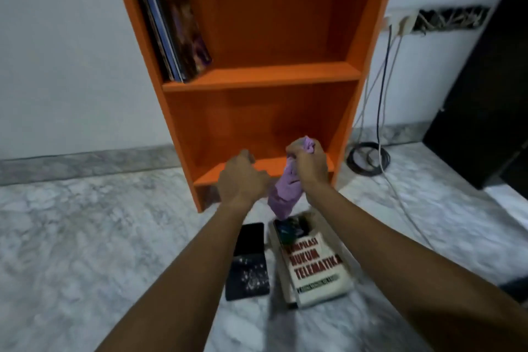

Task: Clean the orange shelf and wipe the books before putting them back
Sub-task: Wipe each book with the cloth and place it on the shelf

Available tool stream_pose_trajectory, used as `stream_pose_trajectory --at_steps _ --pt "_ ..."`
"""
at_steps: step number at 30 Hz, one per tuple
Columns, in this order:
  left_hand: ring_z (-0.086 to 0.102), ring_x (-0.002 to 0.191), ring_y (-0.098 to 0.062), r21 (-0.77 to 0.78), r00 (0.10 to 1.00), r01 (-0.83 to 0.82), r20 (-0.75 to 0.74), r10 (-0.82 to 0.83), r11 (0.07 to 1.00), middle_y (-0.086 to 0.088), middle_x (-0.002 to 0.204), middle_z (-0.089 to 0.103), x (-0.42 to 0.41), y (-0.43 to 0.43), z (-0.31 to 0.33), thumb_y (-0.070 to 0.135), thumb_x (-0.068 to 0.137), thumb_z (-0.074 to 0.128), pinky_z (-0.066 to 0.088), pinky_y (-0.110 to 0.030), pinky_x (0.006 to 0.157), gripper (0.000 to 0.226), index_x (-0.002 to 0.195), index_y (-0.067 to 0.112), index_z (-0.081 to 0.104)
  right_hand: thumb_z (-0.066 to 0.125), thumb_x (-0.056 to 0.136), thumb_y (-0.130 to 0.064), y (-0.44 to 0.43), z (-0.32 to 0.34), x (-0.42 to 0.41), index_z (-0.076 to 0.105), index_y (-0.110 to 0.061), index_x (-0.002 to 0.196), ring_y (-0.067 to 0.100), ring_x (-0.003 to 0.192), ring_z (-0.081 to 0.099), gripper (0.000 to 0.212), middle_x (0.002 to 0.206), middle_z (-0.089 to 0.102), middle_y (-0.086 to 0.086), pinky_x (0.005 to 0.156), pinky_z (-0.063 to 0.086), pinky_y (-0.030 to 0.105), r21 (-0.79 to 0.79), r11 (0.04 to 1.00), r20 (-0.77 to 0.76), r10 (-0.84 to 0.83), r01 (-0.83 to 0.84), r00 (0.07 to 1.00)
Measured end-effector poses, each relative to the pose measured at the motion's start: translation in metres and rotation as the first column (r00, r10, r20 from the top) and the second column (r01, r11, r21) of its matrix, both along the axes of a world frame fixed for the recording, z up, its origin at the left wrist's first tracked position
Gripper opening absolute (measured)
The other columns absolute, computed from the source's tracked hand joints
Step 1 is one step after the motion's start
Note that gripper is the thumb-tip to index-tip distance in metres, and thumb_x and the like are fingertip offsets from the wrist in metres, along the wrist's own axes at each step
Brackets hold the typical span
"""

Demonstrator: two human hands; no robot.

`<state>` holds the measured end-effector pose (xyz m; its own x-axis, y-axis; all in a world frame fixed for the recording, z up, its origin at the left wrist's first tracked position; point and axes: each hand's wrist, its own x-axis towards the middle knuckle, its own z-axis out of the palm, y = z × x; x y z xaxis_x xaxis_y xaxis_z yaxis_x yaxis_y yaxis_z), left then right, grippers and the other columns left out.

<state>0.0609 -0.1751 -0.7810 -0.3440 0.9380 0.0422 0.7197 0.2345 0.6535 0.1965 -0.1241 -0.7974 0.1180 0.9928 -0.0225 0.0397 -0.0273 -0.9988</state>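
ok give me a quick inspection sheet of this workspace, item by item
surface: pale marble floor, bare apart from the books.
job's things: orange shelf, bottom compartment empty; some books stand upright at the left of the upper compartment; a white book and a dark book lie flat on the floor before the shelf; purple cloth hangs down.
clutter: nothing seen.
grippers: right hand shut on the purple cloth; left hand close beside it, fingers hidden, holding nothing visible.
cables: several run down from a wall socket; a black coil lies on the floor right of the shelf.
surroundings: white wall; dark cabinet at right.
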Motion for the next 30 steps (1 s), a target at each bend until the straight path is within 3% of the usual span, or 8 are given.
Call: stream_pose_trajectory --at_steps 3,5,7,10,15,20,25,30 --pt "0.064 0.078 -0.031 -0.228 0.949 0.024 0.311 0.049 0.973 -0.013 0.093 0.07 0.034 -0.033 -0.077 0.03 0.08 0.07 0.049 -0.038 0.065 0.022 0.094 0.015 0.063 0.055 0.085 0.002 -0.021 -0.055 0.044 0.049 0.001 0.097 0.013 0.054 0.053 0.013 0.072 0.055 0.012 0.063 0.05 0.034 -0.124 0.982 -0.015 0.141 -0.141 0.99" --pt "0.071 0.084 -0.032 -0.352 0.913 0.025 0.39 0.122 0.936 -0.009 0.085 0.072 0.05 -0.053 -0.128 0.032 0.075 0.071 0.058 -0.042 0.073 0.017 0.08 0.017 0.063 0.056 0.09 0.009 -0.039 -0.09 0.064 0.038 -0.005 0.113 0.011 0.074 0.056 0.033 0.103 0.053 0.014 0.058 0.05 0.023 -0.201 0.971 0.086 0.153 -0.133 0.985" --pt "0.073 0.087 -0.032 -0.444 0.897 0.049 0.413 0.156 0.895 -0.008 0.087 0.074 0.064 -0.069 -0.168 0.034 0.071 0.07 0.061 -0.043 0.079 0.021 0.08 0.016 0.066 0.068 0.089 -0.001 -0.056 -0.127 0.08 0.03 -0.02 0.118 0.018 0.089 0.056 0.051 0.117 0.05 0.013 0.06 0.046 0.022 -0.204 0.974 0.216 0.144 -0.1 0.966" --pt "0.07 0.095 -0.03 -0.494 0.849 0.092 0.492 0.191 0.865 -0.009 0.102 0.075 0.084 -0.082 -0.193 0.037 0.062 0.063 0.059 -0.043 0.086 0.042 0.097 0.013 0.068 0.075 0.088 -0.033 -0.075 -0.158 0.094 0.041 -0.024 0.116 0.018 0.089 0.062 0.044 0.107 0.06 0.002 0.068 0.049 0.028 -0.105 0.994 0.429 0.028 0.019 0.903" --pt "0.068 0.096 -0.029 -0.529 0.717 0.023 0.6 0.354 0.848 -0.009 0.104 0.072 0.105 -0.078 -0.211 0.033 0.063 0.064 0.06 -0.042 0.083 0.045 0.104 0.014 0.069 0.059 0.085 -0.046 -0.097 -0.209 0.122 0.053 -0.025 0.128 0.032 0.112 0.059 0.049 0.122 0.058 0.005 0.088 0.053 0.039 -0.195 0.981 0.84 0.171 -0.009 0.515" --pt "0.072 0.095 -0.031 -0.586 0.524 0.036 0.701 0.484 0.809 -0.013 0.099 0.077 0.097 -0.067 -0.223 0.011 0.08 0.077 0.06 -0.049 0.089 0.021 0.101 0.006 0.073 0.066 0.085 -0.032 -0.097 -0.238 0.134 0.051 -0.019 0.129 0.017 0.113 0.051 0.048 0.128 0.049 0.004 0.082 0.048 0.03 -0.232 0.967 0.662 0.237 -0.106 0.712" --pt "0.071 0.104 -0.031 -0.486 0.431 0.185 0.821 0.374 0.854 -0.014 0.115 0.073 0.097 -0.068 -0.219 -0.005 0.088 0.062 0.061 -0.046 0.08 0.039 0.124 0.008 0.053 0.058 0.086 -0.041 -0.086 -0.258 0.144 0.062 -0.036 0.117 0.014 0.109 0.058 0.031 0.116 0.06 -0.007 0.089 0.055 0.041 -0.237 0.959 0.588 0.269 -0.156 0.763" --pt "0.054 0.09 -0.028 -0.308 0.426 0.283 0.889 0.169 0.908 -0.014 0.106 0.074 0.093 -0.072 -0.189 -0.006 0.07 0.061 0.04 -0.039 0.071 0.065 0.125 0.029 0.064 0.051 0.094 -0.03 -0.123 -0.201 0.107 0.059 -0.027 0.131 0.009 0.118 0.052 0.038 0.125 0.052 -0.007 0.093 0.045 0.024 0.001 0.955 0.433 0.268 -0.298 0.861"
